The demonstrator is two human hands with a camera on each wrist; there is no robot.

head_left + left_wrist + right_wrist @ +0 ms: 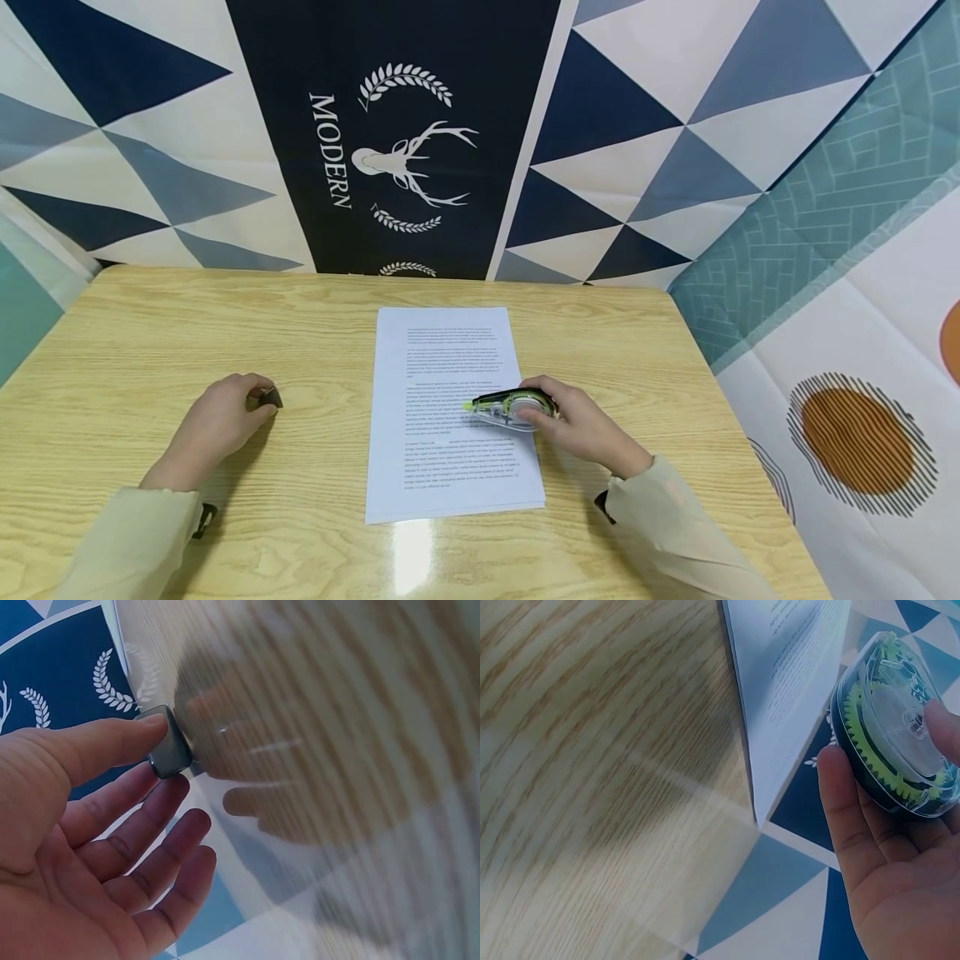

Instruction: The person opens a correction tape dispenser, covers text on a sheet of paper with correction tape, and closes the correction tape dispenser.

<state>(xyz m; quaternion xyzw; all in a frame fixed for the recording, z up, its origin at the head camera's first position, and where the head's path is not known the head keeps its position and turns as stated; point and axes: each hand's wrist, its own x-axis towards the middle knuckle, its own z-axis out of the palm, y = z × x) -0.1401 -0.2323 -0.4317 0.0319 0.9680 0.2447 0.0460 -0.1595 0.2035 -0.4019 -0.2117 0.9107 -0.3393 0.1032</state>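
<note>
My left hand (225,421) pinches a small dark grey block (171,746) between thumb and fingertips, close to the tabletop left of the paper; in the left wrist view the other fingers of the hand (97,847) are loosely bent. A clear and black correction tape dispenser (513,407) with a green tip is gripped by my right hand (585,425) above the right part of the printed paper (450,333). In the right wrist view the dispenser (900,727) shows green gears, with the thumb on one side and fingers of the hand (900,900) on the other.
The paper lies as a thin stack near the middle of the wooden table (315,500). Behind the table stands a patterned cloth (405,42) with triangles and a deer head. Another cloth (832,333) hangs along the right side.
</note>
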